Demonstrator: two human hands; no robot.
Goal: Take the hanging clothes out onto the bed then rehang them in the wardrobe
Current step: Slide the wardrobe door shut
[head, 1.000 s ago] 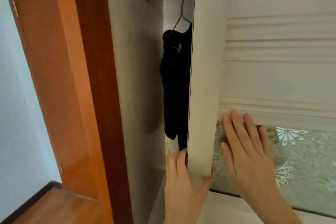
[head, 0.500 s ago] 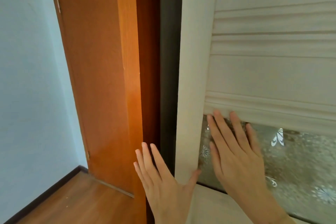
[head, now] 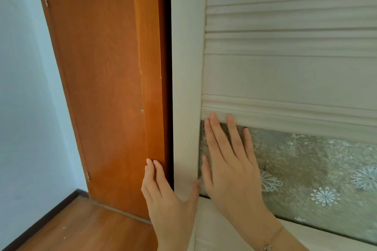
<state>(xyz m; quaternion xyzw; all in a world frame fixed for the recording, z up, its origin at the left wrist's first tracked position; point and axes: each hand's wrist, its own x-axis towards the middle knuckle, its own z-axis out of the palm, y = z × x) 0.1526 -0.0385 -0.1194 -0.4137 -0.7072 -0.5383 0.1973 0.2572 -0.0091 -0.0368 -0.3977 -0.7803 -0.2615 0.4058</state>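
At the right of the frame, wardrobe door: a cream door with ridged bands is seen. Its left edge is set close beside the orange post, with only a thin dark gap between them.
Glass panel: a cloudy pane with white flowers is set low in the wardrobe door.
Right hand: it is laid flat on the glass panel, lower middle of the frame. The fingers are held straight and a little apart. The tips are touching the ridge above the glass. Nothing is held.
Bracelet: a thin chain is worn on the right wrist.
Left hand: it is placed at the bottom middle. The fingers are straight, with the tips against the orange post. The thumb is spread out onto the cream door edge. Nothing is held.
Orange post: it is stood upright in the middle.
Orange room door: it is seen left of the post.
Wall: pale blue, at the far left.
Floor: brown wood, at the lower left.
Hanging clothes: they cannot be seen, because the inside of the wardrobe is hidden by its door.
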